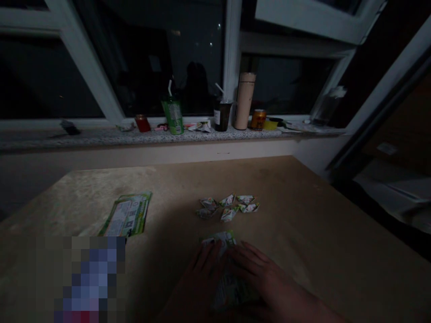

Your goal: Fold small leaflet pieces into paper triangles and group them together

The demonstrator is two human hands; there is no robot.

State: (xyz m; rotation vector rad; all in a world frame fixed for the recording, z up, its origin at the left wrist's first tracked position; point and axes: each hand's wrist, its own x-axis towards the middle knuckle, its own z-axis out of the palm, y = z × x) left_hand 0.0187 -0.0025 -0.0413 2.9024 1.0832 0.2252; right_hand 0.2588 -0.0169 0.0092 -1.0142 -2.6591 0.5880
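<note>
A printed green and white paper sheet (229, 287) lies on the table in front of me, partly covered by both hands. My left hand (204, 269) rests on its left side, fingers stretched out toward the far edge. My right hand (257, 267) lies across the sheet from the right, its fingers extended and angled inward. Beyond the hands sit several small folded paper pieces (229, 213) in two short rows. To the left is a stack of similar green and white printed sheets (129, 215).
The brown table (303, 215) meets a wall below a stone windowsill (141, 139). On the sill stand a green cup with a straw (173, 115), a dark cup (222, 115), a tall pinkish bottle (244, 101), an orange can (258, 120) and a red jar (142, 123). The lower left is pixelated.
</note>
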